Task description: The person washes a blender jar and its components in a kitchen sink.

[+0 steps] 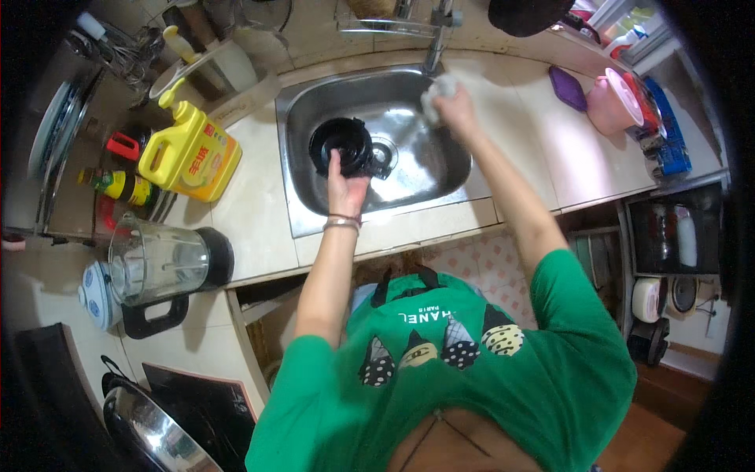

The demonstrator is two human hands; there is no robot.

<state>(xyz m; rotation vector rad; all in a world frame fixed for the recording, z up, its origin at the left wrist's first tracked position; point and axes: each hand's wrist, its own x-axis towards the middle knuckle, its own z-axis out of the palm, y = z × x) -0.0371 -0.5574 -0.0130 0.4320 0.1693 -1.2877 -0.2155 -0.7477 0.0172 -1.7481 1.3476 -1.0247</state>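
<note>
My left hand (347, 187) holds a round, black, hollow plastic part (339, 141) over the left half of the steel sink (413, 192). Its thumb lies over the rim, and the fingers are hidden beneath. The part, perhaps a blender piece, partly overlaps the drain (384, 152). At the sink's far right corner, my right hand (457, 111) grips a greyish-white cloth or scrubber (439, 97), blurred, just below the tap (435, 50). Left of the sink, a blender jug (168, 256) with a black handle and collar lies on the tiled counter (265, 194).
A yellow pump jug (197, 153) and a yellow-labelled bottle (121, 186) stand to the left. On the right are a purple item (567, 88) and a pink lidded tub (610, 106). A steel pan or lid (153, 430) sits at lower left. A wire rack (383, 26) hangs behind the sink.
</note>
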